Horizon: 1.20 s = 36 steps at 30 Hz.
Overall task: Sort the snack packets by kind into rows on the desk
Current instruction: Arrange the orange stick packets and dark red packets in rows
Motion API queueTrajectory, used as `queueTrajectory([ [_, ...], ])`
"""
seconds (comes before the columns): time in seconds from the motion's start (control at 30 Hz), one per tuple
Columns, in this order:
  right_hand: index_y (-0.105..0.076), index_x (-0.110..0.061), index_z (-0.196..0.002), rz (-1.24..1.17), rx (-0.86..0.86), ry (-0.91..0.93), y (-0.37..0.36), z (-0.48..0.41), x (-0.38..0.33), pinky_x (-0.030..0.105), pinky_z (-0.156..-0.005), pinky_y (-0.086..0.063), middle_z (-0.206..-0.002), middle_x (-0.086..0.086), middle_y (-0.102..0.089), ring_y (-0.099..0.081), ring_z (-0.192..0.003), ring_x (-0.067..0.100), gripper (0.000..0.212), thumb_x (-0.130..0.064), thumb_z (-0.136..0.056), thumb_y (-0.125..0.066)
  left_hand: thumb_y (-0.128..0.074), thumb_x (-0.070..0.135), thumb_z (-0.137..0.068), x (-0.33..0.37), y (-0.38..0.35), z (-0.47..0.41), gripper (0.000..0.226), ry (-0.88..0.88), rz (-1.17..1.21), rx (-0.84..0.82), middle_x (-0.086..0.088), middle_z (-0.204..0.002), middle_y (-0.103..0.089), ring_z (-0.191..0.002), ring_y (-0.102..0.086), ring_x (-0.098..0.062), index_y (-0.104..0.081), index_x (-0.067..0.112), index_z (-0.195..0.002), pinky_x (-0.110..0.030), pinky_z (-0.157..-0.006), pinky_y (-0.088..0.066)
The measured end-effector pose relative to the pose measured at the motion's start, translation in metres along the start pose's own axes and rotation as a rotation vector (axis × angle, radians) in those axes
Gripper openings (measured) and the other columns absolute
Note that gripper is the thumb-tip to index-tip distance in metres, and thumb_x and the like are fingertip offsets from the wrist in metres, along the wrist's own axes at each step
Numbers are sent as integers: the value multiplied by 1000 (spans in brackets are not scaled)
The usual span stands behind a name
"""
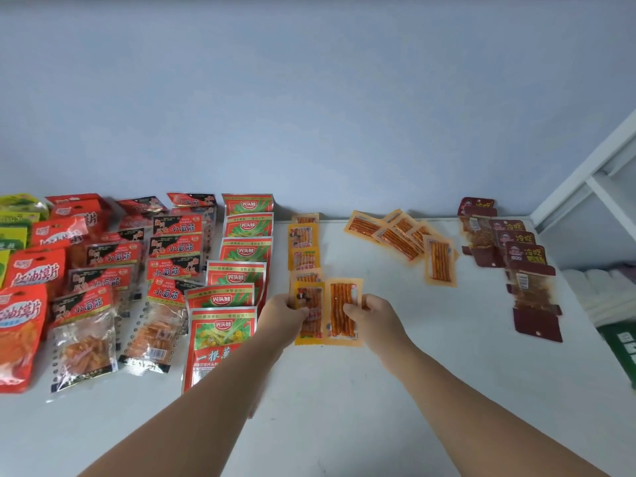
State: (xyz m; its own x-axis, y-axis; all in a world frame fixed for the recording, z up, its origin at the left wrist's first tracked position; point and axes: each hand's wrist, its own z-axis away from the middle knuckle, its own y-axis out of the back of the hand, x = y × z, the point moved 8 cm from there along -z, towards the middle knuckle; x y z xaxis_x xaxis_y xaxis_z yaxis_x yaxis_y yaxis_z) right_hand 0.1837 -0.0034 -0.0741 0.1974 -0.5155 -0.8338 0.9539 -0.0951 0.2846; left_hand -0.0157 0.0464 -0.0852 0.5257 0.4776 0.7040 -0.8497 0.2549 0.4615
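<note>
Two small orange spicy-stick packets lie side by side at the near end of a row of the same kind (304, 246) on the white desk (430, 356). My left hand (280, 315) pinches the left packet (310, 316), printed side up. My right hand (373, 313) pinches the right packet (342, 309), clear side up. A loose heap of more orange packets (402, 237) lies farther back to the right. Rows of red-and-green packets (237, 270), black-and-red packets (172, 249) and red packets (31, 273) fill the left side.
Dark maroon packets (516, 256) run in a row at the right. White shelving (592, 180) stands at the right edge, with a green box (623, 342) below it. A pale blue wall (309, 98) backs the desk. Green-yellow packets (17, 215) sit at the far left.
</note>
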Motion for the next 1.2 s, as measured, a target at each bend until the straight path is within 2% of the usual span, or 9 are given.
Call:
queueTrajectory([
  [0.17, -66, -18, -89, 65, -105, -2, -10, 12, 6, 24, -63, -49, -84, 1, -73, -70, -78, 14, 7, -19, -94, -61, -64, 23, -99, -1, 1, 5, 8, 11, -132, 65, 3, -81, -70, -70, -67, -9, -66, 17, -94, -19, -49, -44],
  [0.23, -67, -19, -88, 75, -130, 16, -13, 11, 6, 31, -70, -55, -85, 2, -74, -71, -82, 17, 6, -16, -92, -63, -64, 23, -98, 5, 4, 4, 11, -18, -192, 102, 4, -77, -67, -66, -64, -8, -64, 18, -88, -19, -48, -42],
  [0.33, -67, -7, -94, 147, -201, 11, -26, 15, 8, 44, -86, -60, -92, 11, -74, -73, -88, 25, 12, -17, -90, -64, -65, 22, -97, 6, 7, 4, 15, -23, -239, 134, 2, -78, -69, -68, -66, -10, -63, 19, -83, -22, -48, -44],
  [0.4, -64, 2, -98, 195, -219, 14, -33, 17, 9, 47, -86, -59, -95, 15, -74, -73, -89, 27, 23, -19, -88, -65, -66, 24, -97, 5, 9, 4, 11, -18, -249, 139, 1, -81, -70, -71, -68, -12, -63, 19, -87, -23, -50, -47],
  [0.47, -63, 3, -94, 232, -221, 22, -38, 17, 11, 40, -80, -61, -91, 13, -74, -73, -84, 23, 24, -20, -87, -67, -65, 23, -96, 4, 11, 5, 10, -7, -256, 143, 1, -81, -69, -70, -67, -12, -62, 18, -88, -23, -49, -47],
  [0.6, -56, -17, -72, 285, -234, 57, -48, 16, 10, 21, -62, -49, -79, -1, -69, -68, -75, 11, 20, -21, -87, -69, -52, 13, -95, 0, 13, 9, 11, -2, -279, 150, -1, -76, -65, -63, -63, -13, -62, 14, -90, -23, -45, -42],
  [0.73, -68, -17, -91, 314, -233, 84, -57, 13, 4, 27, -76, -55, -92, 0, -73, -71, -87, 16, 8, -24, -88, -70, -46, 12, -97, -3, 13, 14, 19, 7, -260, 131, 1, -79, -67, -64, -63, -11, -64, 16, -97, -22, -46, -42],
  [0.93, -60, -24, -83, 368, -192, 86, -63, 14, 5, 18, -59, -42, -84, -8, -67, -66, -79, 10, 12, -27, -85, -71, -42, 7, -98, -3, 10, 18, 28, -13, -225, 107, 0, -89, -69, -68, -62, -9, -64, 15, -114, -18, -46, -41],
  [1.2, -56, -32, -98, 454, -133, 142, -69, 16, -1, 13, -61, -44, -87, -16, -62, -63, -81, 6, 23, -37, -84, -73, -43, 9, -100, -3, 10, 23, 30, -21, -208, 112, -4, -99, -71, -67, -60, -10, -63, 13, -122, -15, -43, -40],
])
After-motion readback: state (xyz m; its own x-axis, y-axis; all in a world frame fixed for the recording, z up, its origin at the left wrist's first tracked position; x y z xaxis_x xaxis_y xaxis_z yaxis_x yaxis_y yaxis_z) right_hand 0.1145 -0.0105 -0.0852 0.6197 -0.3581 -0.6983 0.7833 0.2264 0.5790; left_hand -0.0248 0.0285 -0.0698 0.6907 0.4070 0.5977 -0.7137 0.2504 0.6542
